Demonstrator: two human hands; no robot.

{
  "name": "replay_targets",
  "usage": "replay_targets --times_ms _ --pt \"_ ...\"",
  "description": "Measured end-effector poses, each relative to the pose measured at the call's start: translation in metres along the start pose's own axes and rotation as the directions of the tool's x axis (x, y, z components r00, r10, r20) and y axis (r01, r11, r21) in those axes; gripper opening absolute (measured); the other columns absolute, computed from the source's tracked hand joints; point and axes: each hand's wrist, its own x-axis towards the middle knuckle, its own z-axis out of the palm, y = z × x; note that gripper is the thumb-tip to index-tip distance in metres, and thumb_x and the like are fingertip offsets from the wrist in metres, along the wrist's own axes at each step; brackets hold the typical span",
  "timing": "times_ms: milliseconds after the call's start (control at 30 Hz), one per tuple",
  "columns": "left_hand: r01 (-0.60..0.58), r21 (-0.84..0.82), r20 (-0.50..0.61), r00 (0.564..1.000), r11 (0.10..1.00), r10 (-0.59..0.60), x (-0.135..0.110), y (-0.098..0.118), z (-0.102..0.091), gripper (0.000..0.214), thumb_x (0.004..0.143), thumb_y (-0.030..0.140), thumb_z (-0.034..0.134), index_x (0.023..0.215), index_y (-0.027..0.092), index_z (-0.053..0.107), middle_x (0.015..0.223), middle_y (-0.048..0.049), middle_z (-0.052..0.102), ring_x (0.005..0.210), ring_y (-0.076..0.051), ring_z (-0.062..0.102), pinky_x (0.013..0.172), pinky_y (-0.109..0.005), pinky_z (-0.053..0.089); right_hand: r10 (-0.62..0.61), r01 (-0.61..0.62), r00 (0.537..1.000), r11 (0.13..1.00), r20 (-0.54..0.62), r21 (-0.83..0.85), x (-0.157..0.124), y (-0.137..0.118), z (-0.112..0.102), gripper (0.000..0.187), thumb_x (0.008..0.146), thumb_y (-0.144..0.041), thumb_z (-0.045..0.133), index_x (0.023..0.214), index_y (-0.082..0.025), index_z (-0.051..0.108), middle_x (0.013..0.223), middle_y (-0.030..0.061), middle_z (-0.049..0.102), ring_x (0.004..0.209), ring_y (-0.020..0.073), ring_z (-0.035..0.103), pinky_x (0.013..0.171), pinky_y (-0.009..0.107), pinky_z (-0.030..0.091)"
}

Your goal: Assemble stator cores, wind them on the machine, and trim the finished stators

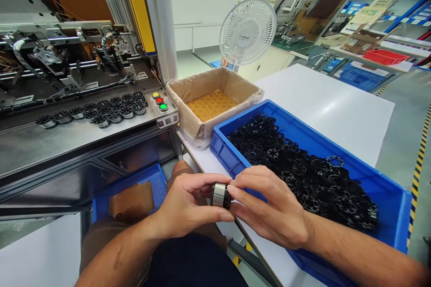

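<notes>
A small silver and black ring part [220, 195] sits between both hands, low in the middle of the view. My left hand [188, 206] grips it from the left with thumb and fingers closed round it. Fingertips of my right hand [269, 204] pinch its right side. Just to the right stands a blue bin [387, 193] filled with several black plastic ring parts [303, 166]. A cardboard box [188, 112] lined with plastic film holds yellow parts [210, 104] behind the bin.
A row of assembled ring parts [101, 111] lies on the metal machine table [67, 139] at left, next to a control panel [160, 103] with yellow, red and green buttons. A white fan [247, 31] stands behind the box. Another blue tray [155, 181] sits under the machine table.
</notes>
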Motion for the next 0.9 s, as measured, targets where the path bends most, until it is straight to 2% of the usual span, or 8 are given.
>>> replay_targets --times_ms 133,333,533,700,767,833,900 --pt "0.023 0.002 0.022 0.999 1.000 -0.023 0.000 0.001 -0.001 0.053 0.061 0.007 0.089 0.111 0.019 0.076 0.089 -0.0018 0.079 0.076 -0.013 0.070 0.074 -0.020 0.058 -0.006 0.006 1.000 1.000 0.020 -0.005 0.001 0.000 -0.004 0.025 0.091 -0.017 0.067 0.113 -0.007 0.064 0.098 0.0131 0.066 0.094 0.0218 0.063 0.078 0.039 0.060" --pt "0.110 -0.085 0.068 0.992 0.990 -0.104 0.001 0.003 0.000 0.049 0.063 0.006 0.087 0.108 0.022 0.077 0.084 0.0015 0.077 0.071 -0.010 0.067 0.071 -0.018 0.056 -0.025 0.027 0.997 0.999 0.067 -0.034 0.008 -0.002 -0.007 0.020 0.093 -0.020 0.065 0.109 -0.007 0.066 0.095 0.0130 0.067 0.091 0.0212 0.064 0.074 0.036 0.060" --pt "0.134 -0.007 0.074 0.988 0.991 -0.133 0.001 0.003 -0.002 0.049 0.061 0.010 0.089 0.107 0.020 0.078 0.079 0.0016 0.073 0.066 -0.009 0.061 0.067 -0.018 0.053 -0.035 0.038 0.997 0.999 0.072 -0.039 0.006 -0.004 -0.004 0.018 0.094 -0.015 0.062 0.108 -0.005 0.066 0.097 0.0132 0.066 0.089 0.0212 0.063 0.073 0.036 0.058" --pt "0.135 0.006 0.082 0.987 0.991 -0.135 0.001 -0.005 0.000 0.049 0.066 0.020 0.088 0.114 0.018 0.074 0.085 -0.0014 0.073 0.073 -0.013 0.062 0.072 -0.022 0.054 -0.038 0.042 0.997 0.997 0.071 -0.057 0.004 -0.003 -0.001 0.018 0.093 -0.013 0.060 0.107 -0.003 0.065 0.099 0.0141 0.065 0.091 0.0223 0.062 0.073 0.037 0.057" --pt "0.113 0.049 0.078 0.990 0.992 -0.117 -0.002 -0.009 0.003 0.051 0.076 0.025 0.082 0.124 0.018 0.069 0.096 -0.0047 0.073 0.083 -0.016 0.065 0.080 -0.027 0.054 -0.038 0.044 0.996 0.996 0.077 -0.077 0.000 -0.003 0.001 0.018 0.092 -0.011 0.061 0.108 -0.004 0.066 0.100 0.0135 0.065 0.093 0.0225 0.063 0.077 0.037 0.058" --pt "0.031 0.158 0.073 0.996 0.987 -0.043 -0.008 -0.008 0.001 0.051 0.085 0.028 0.072 0.134 0.019 0.061 0.113 -0.0097 0.070 0.101 -0.021 0.065 0.094 -0.034 0.051 -0.023 0.035 0.994 0.992 0.105 -0.117 -0.008 -0.001 0.003 0.021 0.092 -0.013 0.063 0.112 -0.007 0.066 0.103 0.0129 0.065 0.096 0.0228 0.064 0.082 0.038 0.058" --pt "-0.066 0.336 0.044 0.998 0.940 0.054 -0.015 0.000 -0.013 0.050 0.090 0.029 0.065 0.138 0.019 0.058 0.125 -0.0129 0.065 0.114 -0.024 0.061 0.103 -0.038 0.048 0.005 0.020 0.990 0.984 0.142 -0.176 -0.022 0.007 0.005 0.027 0.092 -0.020 0.066 0.117 -0.011 0.066 0.107 0.0126 0.066 0.099 0.0231 0.064 0.086 0.037 0.058"
